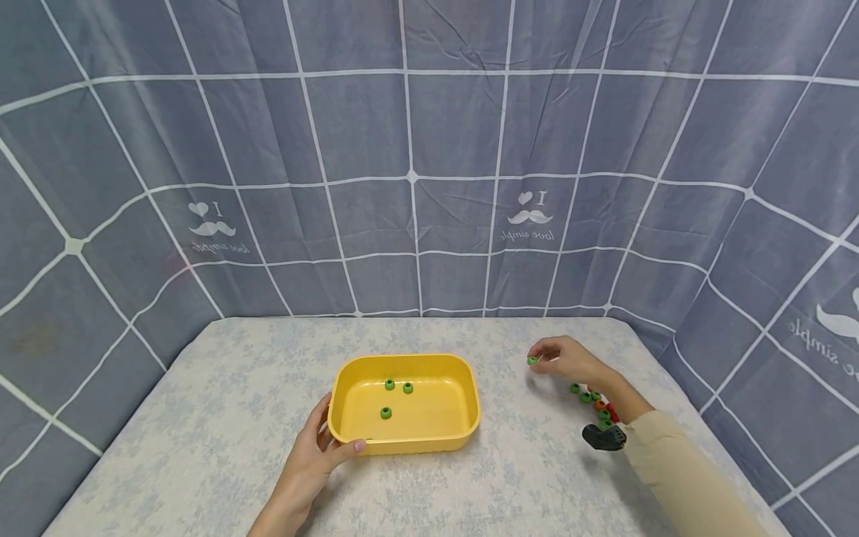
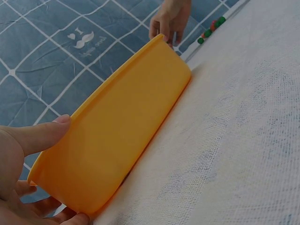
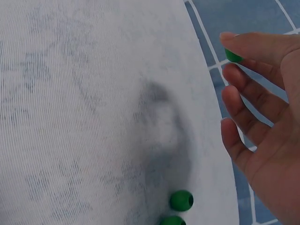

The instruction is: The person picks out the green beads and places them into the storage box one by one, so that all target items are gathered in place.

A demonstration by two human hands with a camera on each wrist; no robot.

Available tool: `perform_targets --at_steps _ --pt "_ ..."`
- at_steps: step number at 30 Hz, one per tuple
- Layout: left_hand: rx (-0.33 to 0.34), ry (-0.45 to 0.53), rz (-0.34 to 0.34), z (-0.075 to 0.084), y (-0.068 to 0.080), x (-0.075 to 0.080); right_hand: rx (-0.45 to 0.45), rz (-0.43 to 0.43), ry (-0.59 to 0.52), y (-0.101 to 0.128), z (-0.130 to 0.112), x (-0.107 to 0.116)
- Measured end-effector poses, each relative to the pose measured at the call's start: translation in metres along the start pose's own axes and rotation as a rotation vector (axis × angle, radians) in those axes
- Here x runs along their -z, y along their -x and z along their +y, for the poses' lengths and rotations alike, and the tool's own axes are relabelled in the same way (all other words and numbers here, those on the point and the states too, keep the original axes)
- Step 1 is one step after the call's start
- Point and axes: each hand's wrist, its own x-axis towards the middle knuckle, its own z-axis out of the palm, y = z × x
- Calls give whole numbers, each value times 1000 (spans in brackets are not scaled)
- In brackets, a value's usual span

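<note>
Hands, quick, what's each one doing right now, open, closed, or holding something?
Left hand: grips the near left corner of the yellow plastic tray.
Right hand: pinches a small green ring-shaped bead at its fingertips.

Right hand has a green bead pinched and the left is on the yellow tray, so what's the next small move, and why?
Probably carry the right hand leftward over the yellow tray and let go of the green bead there. Three green beads already lie inside, the left hand grips the tray's near corner, and more beads lie on the table beside the right wrist.
</note>
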Motion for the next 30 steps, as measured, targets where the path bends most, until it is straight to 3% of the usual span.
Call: perform_targets --at_steps 15,30 --pt "-19 -6 -9 1 1 1 124 -55 81 -23 -34 -21" --pt "2 0 -12 -1 -2 1 198 -170 29 -56 -80 -55"
